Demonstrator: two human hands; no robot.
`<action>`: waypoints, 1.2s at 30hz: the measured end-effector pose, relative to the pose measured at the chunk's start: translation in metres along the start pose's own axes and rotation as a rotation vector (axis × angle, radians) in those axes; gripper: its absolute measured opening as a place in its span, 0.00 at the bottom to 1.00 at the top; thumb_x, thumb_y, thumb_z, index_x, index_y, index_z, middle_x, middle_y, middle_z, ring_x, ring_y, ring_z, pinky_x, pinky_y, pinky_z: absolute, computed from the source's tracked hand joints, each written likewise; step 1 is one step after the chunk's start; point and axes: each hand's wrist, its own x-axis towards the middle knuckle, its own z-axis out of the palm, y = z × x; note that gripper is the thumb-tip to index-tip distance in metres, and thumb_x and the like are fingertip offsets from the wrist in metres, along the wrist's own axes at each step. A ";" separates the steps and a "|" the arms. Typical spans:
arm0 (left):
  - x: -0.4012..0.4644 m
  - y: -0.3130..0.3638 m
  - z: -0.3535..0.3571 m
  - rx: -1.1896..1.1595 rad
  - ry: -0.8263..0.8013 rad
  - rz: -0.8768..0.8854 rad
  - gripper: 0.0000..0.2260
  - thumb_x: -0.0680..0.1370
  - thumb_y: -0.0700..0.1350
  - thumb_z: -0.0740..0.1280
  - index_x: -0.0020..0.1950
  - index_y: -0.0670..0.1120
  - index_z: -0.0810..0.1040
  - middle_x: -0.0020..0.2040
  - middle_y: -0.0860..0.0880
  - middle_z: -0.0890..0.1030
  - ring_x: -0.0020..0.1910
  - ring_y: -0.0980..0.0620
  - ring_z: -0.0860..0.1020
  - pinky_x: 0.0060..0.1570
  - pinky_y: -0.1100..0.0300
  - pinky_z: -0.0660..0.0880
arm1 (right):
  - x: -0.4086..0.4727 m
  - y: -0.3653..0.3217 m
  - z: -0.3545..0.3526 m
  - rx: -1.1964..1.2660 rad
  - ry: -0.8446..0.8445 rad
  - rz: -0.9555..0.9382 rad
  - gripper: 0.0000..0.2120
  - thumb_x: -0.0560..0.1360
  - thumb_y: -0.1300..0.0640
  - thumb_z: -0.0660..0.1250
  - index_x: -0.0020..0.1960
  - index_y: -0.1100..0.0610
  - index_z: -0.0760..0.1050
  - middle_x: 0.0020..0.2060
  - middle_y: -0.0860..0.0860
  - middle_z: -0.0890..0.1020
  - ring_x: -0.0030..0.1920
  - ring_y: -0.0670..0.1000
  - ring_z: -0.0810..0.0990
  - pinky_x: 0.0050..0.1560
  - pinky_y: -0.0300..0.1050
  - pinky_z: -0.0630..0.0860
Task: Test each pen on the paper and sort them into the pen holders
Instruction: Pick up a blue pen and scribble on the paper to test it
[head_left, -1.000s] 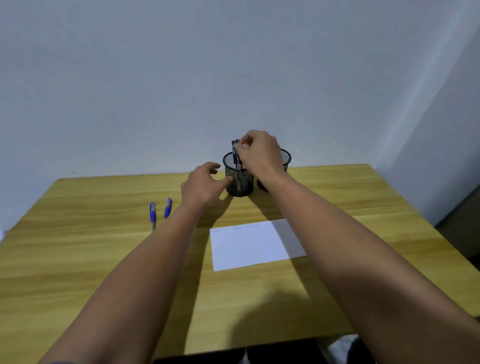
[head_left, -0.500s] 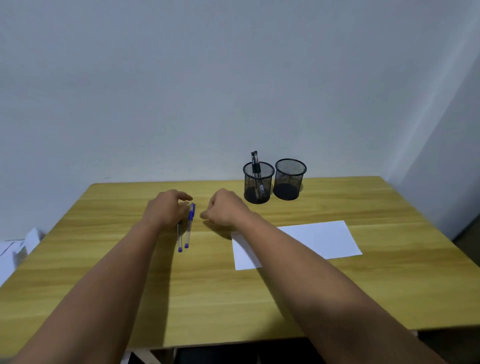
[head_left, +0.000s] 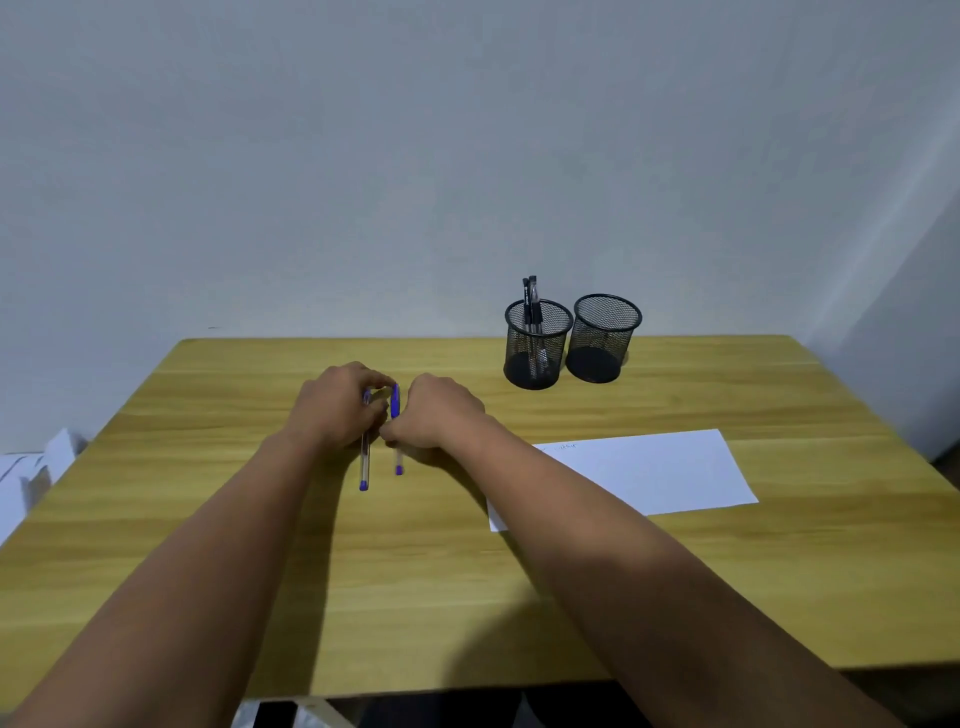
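Head view: your right hand (head_left: 434, 415) pinches one blue pen (head_left: 397, 415), your left hand (head_left: 335, 405) curls over the other pen (head_left: 364, 462) (mesh holders (head_left: 535, 345) at two o'clock)

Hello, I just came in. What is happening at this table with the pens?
A person is sorting pens. Two blue pens lie side by side on the wooden table. The left hand touches the left blue pen, and the right hand pinches the right blue pen. Two black pens already stand in the left mesh holder; the right mesh holder looks empty. The paper bears faint scribbles near its far edge.
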 end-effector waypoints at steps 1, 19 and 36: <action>0.000 0.001 0.000 0.016 0.004 0.014 0.16 0.78 0.50 0.68 0.66 0.57 0.80 0.60 0.52 0.80 0.59 0.47 0.78 0.53 0.48 0.76 | -0.001 0.000 -0.001 -0.032 0.014 0.000 0.13 0.75 0.47 0.73 0.46 0.53 0.72 0.47 0.51 0.80 0.49 0.57 0.79 0.45 0.48 0.74; -0.024 0.130 -0.039 -0.284 0.196 0.332 0.08 0.83 0.50 0.64 0.54 0.49 0.81 0.47 0.53 0.83 0.48 0.50 0.78 0.48 0.51 0.74 | -0.054 0.080 -0.100 1.138 0.235 0.018 0.11 0.85 0.51 0.67 0.50 0.57 0.82 0.33 0.49 0.80 0.26 0.45 0.73 0.27 0.37 0.69; -0.065 0.172 -0.020 -0.272 -0.172 0.215 0.20 0.86 0.53 0.53 0.43 0.43 0.75 0.41 0.44 0.80 0.43 0.41 0.77 0.46 0.49 0.71 | -0.082 0.145 -0.117 1.286 0.685 0.458 0.13 0.82 0.60 0.61 0.39 0.57 0.74 0.30 0.52 0.72 0.25 0.52 0.66 0.21 0.35 0.59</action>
